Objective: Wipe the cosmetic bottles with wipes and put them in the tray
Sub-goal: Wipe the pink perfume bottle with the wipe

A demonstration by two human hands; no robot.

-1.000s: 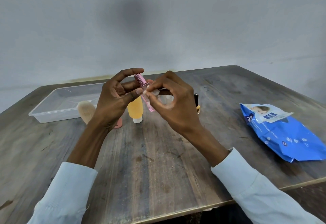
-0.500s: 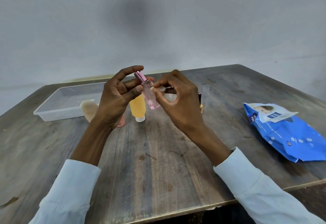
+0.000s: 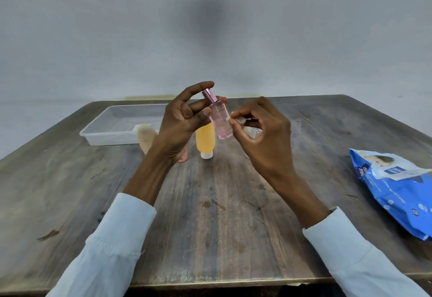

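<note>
A: Where was the pink bottle?
B: Held up above the tabletop, pinched by left hand; small wipe scrap pinched in right hand, tray well apart.
A: Handling?
B: Judged light, slick, prob. breakable; best gripped mid-body.

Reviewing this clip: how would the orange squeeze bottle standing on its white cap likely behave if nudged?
The orange squeeze bottle stands inverted on its narrow white cap, so it would probably tip easily. Its rounded body suggests that it might then roll on the wooden table. It looks like soft plastic, so it is likely light and unlikely to break.
</note>
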